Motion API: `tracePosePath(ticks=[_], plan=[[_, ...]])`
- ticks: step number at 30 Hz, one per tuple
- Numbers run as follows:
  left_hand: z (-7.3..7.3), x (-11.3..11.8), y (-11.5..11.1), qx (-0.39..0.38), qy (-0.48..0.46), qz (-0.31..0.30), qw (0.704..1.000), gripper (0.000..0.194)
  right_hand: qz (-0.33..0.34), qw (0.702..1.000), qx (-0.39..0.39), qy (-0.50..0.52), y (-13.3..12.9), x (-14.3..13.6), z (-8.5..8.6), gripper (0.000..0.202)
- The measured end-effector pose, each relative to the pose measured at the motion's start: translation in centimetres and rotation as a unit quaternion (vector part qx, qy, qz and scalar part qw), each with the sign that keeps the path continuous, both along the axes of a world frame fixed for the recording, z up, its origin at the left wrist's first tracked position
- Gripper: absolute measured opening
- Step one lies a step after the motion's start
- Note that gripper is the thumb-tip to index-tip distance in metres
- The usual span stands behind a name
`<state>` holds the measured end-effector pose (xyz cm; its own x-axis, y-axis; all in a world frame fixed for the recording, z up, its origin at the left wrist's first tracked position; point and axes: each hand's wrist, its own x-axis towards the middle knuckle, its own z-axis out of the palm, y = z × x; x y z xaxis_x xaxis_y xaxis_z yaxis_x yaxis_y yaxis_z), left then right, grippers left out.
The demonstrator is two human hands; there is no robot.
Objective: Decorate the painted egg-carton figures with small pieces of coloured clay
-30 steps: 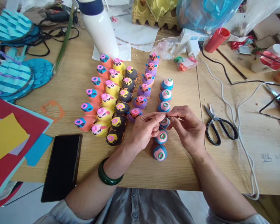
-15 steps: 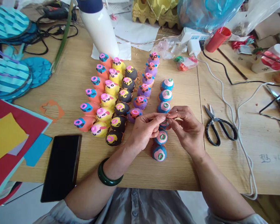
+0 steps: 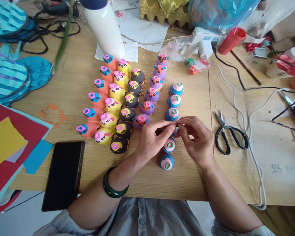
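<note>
My left hand [image 3: 153, 136] and my right hand [image 3: 196, 139] meet fingertip to fingertip over the row of blue domes with pink tops and green rings, one of which is this blue dome [image 3: 166, 162]. Both hands are pinched closed; whatever lies between the fingertips is too small to make out. Part of the row is hidden under my fingers. Left of it stand rows of painted domes: purple [image 3: 141, 121], black [image 3: 119, 145], yellow [image 3: 103, 135] and orange [image 3: 87, 129], each with small coloured shapes on top.
Black-handled scissors [image 3: 229, 132] and a white cable [image 3: 254, 150] lie at the right. A phone [image 3: 63, 175] and coloured paper sheets [image 3: 38, 155] lie at the left. Behind stand a white bottle [image 3: 104, 31], a power strip [image 3: 203, 36] and a red cup [image 3: 231, 41].
My hands remain together, with the fingertips slightly lower and the fingers shifted a little. The view has moved slightly.
</note>
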<state>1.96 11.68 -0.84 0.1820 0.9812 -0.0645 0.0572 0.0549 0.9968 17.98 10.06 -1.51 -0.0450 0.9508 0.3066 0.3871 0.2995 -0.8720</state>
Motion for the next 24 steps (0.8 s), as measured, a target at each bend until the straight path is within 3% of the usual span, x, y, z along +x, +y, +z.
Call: tracePosePath(ticks=[7,12,20,24], plan=[[-0.6,0.1,0.1,-0.024,-0.016,0.002,1.000,0.020,0.018,0.977,0.128,-0.168,0.2,0.6,-0.2,0.020],[-0.6,0.2,0.0,-0.017,-0.001,0.007,1.000,0.021,0.015,0.951,0.170,-0.257,0.1,1.2,-0.6,0.025],[0.0,-0.1,0.2,-0.017,0.000,-0.001,1.000,0.020,0.014,0.965,0.122,-0.230,0.0,1.5,-0.5,0.023],[-0.1,-0.2,0.2,-0.005,0.001,0.009,1.000,0.019,0.027,0.988,0.081,-0.125,0.1,0.7,0.2,0.018]])
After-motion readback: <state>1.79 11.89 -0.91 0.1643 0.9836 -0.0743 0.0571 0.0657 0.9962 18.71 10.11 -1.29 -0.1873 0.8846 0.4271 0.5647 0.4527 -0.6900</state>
